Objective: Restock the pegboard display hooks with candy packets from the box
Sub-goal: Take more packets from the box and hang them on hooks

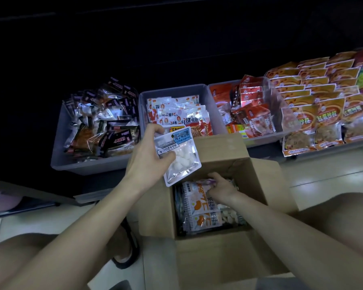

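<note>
Holding one packet [177, 154] up out of the way, the left hand [150, 152] pinches it with the thumb across its front and the fingers curled behind its top edge, so the clear window of white candy faces the person and the label can be read. That packet hangs just above the near-left corner of the box [218, 254], ready to go to a hook, though no pegboard or hook shows in this view. The right hand [220, 188] is down inside the box, fingers curled onto the top edge of a packet in the stack [201, 208] that lies below and toward the person from it; it seems to be gathering a second one, but whether it has a firm pinch I cannot tell. The box sits open on the floor between the knees, flaps folded out, which keeps the stock within reach of both hands. Beyond the left hand stand grey bins [92, 164] of other snacks, and further right of the right hand rows of orange bags [314, 105].
</note>
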Demonstrator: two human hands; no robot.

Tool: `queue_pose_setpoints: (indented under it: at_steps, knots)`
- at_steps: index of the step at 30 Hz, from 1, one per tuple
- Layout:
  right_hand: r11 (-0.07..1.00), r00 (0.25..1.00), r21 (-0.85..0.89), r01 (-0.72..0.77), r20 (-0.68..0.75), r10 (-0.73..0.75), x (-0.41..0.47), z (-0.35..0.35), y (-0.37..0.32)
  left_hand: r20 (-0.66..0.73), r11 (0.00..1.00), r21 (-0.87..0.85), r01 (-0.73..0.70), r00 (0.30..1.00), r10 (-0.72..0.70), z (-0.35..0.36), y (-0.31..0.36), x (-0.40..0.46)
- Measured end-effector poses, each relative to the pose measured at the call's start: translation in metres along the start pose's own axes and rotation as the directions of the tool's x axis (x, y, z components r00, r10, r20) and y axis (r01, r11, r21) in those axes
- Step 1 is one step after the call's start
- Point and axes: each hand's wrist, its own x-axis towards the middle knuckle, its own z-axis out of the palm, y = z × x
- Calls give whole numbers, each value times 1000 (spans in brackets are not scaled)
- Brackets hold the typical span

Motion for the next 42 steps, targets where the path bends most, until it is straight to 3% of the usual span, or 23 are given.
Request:
queue_pose_setpoints:
  at_steps: [4, 7, 11, 17, 22, 27, 36, 40, 42]
  knots:
    - [989, 998, 137, -46, 43, 41, 15, 9, -4, 42, 998, 23, -53, 998, 52, -1, -1, 1]
    - [991, 994, 113, -76, 91, 66, 21, 11, -4, 52, 989, 103, -106, 993, 102, 0, -5, 2]
    - [981, 998, 183, -66, 13, 65, 24, 11, 2, 73, 986, 138, -95, 994, 86, 4, -12, 7]
    - [955, 959, 288, 76, -282, 9, -5, -14, 6, 45, 987, 110, -113, 993, 108, 4, -11, 12]
    - [886, 972, 420, 198, -204, -121, -60, -25, 9, -2, 986, 154, -67, 998, 68, 5, -9, 2]
    - [853, 921, 349, 389, -171, -350, -122, -58, 5, -12, 993, 114, -27, 1000, 29, 5, 1, -20]
    - [768, 824, 312, 559, -314, -472, -212, -141, -24, -152, 987, 112, -119, 979, 136, -48, 80, -43]
    - [647, 757, 394, 653, -377, -534, -246, -168, -54, -148, 949, 211, -236, 952, 269, -63, 131, -47]
    - [534, 748, 527, 661, -406, -526, -257, -178, -70, -114, 956, 163, -242, 958, 262, -69, 157, -49]
